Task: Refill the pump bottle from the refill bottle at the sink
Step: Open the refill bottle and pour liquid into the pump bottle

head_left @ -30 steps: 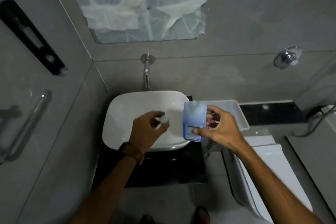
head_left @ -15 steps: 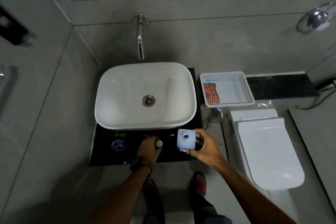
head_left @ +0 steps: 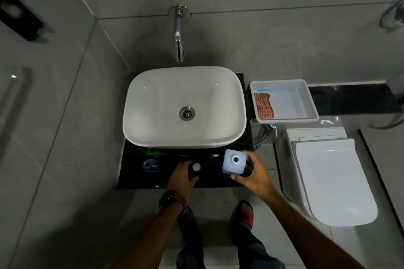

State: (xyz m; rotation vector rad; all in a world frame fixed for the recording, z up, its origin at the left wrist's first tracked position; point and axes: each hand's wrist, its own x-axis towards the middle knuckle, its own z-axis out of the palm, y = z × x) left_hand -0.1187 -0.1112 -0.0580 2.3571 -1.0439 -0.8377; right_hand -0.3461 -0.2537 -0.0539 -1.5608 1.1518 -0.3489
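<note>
Seen from above, a pale blue square refill bottle [head_left: 233, 161] with an uncapped mouth stands upright on the black counter [head_left: 135, 178] in front of the white sink [head_left: 153, 137]. My right hand [head_left: 255, 176] grips its right side. My left hand [head_left: 181, 176] rests on the counter just to the left, fingers pinching a small white cap [head_left: 196, 166]. Further left on the counter sit a small blue bottle [head_left: 150, 165] with an open mouth and a green pump head [head_left: 154, 152] lying beside it.
A chrome tap [head_left: 178, 46] juts from the wall over the basin. A white tray [head_left: 284, 82] holding a red checked cloth [head_left: 263, 106] sits right of the sink. A closed white toilet [head_left: 328, 181] stands at right. My feet are on the floor below.
Both hands came down from over the basin to the front counter, bringing the bottle and cap. The bottle now stands upright. My view tilted downward.
</note>
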